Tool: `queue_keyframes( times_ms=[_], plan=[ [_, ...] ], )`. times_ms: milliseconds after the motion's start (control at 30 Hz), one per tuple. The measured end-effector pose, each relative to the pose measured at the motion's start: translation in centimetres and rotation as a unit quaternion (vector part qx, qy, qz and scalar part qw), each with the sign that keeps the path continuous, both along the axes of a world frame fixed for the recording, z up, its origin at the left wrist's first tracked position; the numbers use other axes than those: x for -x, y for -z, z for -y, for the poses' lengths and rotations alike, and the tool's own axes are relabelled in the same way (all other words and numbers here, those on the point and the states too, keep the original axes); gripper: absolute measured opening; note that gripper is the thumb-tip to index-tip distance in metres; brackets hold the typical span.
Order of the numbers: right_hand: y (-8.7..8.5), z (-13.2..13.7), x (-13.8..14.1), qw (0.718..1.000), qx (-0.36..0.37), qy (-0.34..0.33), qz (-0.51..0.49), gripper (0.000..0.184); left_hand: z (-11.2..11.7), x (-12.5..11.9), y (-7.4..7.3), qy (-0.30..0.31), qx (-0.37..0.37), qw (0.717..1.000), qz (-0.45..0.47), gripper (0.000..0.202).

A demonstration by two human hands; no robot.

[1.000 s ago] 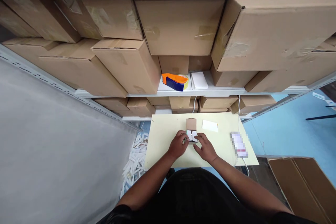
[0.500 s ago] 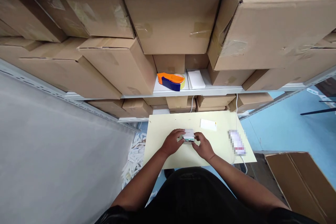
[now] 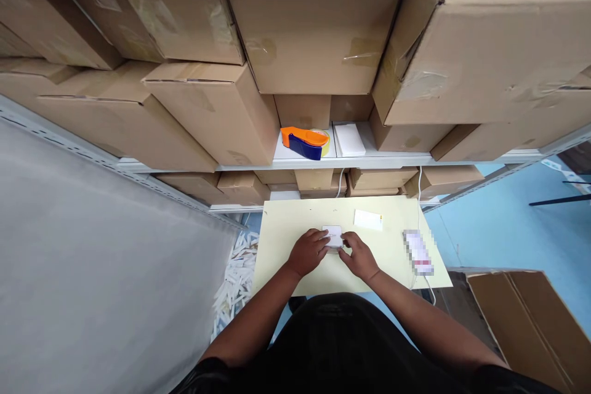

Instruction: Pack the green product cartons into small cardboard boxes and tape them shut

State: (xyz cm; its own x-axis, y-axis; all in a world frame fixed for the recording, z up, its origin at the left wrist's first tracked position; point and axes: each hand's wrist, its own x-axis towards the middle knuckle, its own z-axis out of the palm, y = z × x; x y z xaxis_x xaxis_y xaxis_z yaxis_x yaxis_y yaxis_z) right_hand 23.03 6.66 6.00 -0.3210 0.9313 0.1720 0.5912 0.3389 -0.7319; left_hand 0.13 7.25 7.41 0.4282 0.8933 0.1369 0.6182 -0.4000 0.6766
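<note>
A small white box (image 3: 332, 236) lies flat near the middle of a pale yellow table (image 3: 286, 228). My left hand (image 3: 310, 252) grips its left side with curled fingers. My right hand (image 3: 359, 256) pinches its right side. Both thumbs press at the box's near edge. Part of the box is hidden under my fingers. A white card (image 3: 368, 220) lies on the table just beyond my right hand.
A blurred white device (image 3: 418, 251) with a cable lies at the table's right. An orange and blue tape dispenser (image 3: 306, 141) and a white box (image 3: 349, 139) sit on the shelf among cardboard cartons (image 3: 314, 37). White scraps (image 3: 235, 277) litter the floor at left; an open carton (image 3: 530, 320) stands at right.
The small box's brown flap, open a second ago, has been folded down, and the box now shows a closed white top. Both hands stay on it.
</note>
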Motion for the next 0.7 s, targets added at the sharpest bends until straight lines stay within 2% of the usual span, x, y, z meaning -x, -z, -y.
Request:
queue_keyframes(
  times_ms=[133,267,333,400,467,567,700],
  plan=[
    [0.1,0.0,-0.4,0.999,-0.028,-0.027,0.037,0.026,0.7,-0.4,0.1,0.004,0.013,1.0,0.028,0.027],
    [0.4,0.3,-0.6,0.999,-0.013,-0.029,0.039,0.024,2.2,-1.5,0.8,-0.082,0.049,0.992,0.085,0.027],
    [1.0,0.6,-0.5,0.999,0.031,-0.004,-0.01,0.038,2.9,-2.3,1.4,-0.156,0.096,0.971,0.152,0.042],
    [1.9,0.8,-0.4,0.991,0.108,0.031,-0.079,0.057,3.3,-3.0,2.1,-0.212,0.166,0.939,0.214,0.066],
    [2.9,0.9,-0.2,0.972,0.193,0.042,-0.131,0.062,3.4,-3.4,2.9,-0.215,0.235,0.915,0.246,0.082],
    [4.2,0.3,0.3,0.955,0.255,0.03,-0.146,0.058,3.1,-3.5,3.8,-0.185,0.29,0.903,0.257,0.084],
    [4.5,-2.0,2.7,0.959,0.262,0.027,-0.1,0.06,2.0,-1.9,4.1,-0.236,0.282,0.894,0.255,0.08]
  ],
)
